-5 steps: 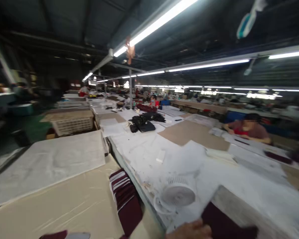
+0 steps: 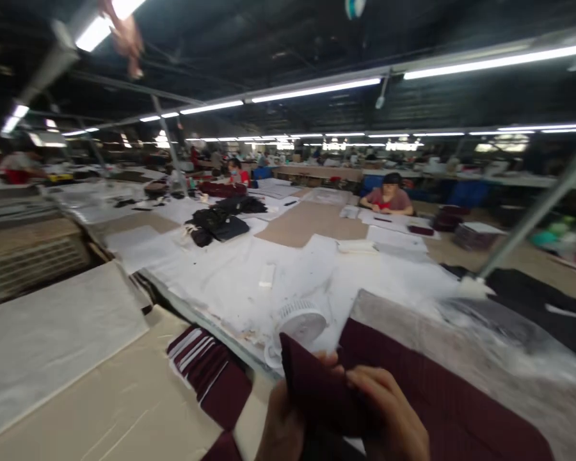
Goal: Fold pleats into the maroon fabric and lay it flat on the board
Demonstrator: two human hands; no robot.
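A dark maroon fabric piece [image 2: 314, 384] is raised between both hands near the bottom centre, its upper corner folded or curled. My left hand [image 2: 285, 419] grips it from the left, with fingertips showing over its top edge. On the right side, my right hand [image 2: 388, 406] pinches the same piece between thumb and fingers. Behind and right of the hands, a larger stretch of maroon fabric [image 2: 441, 390] lies on the table. A fanned stack of maroon pieces with white layers [image 2: 225, 390] rests to the left.
A small white fan [image 2: 302, 323] stands just beyond my hands on the white-covered table [image 2: 230, 282]. Black garments [image 2: 221, 221] lie farther back. Across the table a person [image 2: 388, 197] sits bent over work. A metal pole [image 2: 537, 211] rises at right.
The view has swung to the right. Earlier one hand showed at the bottom edge beside maroon fabric; now both hands are up in view, holding a maroon piece.
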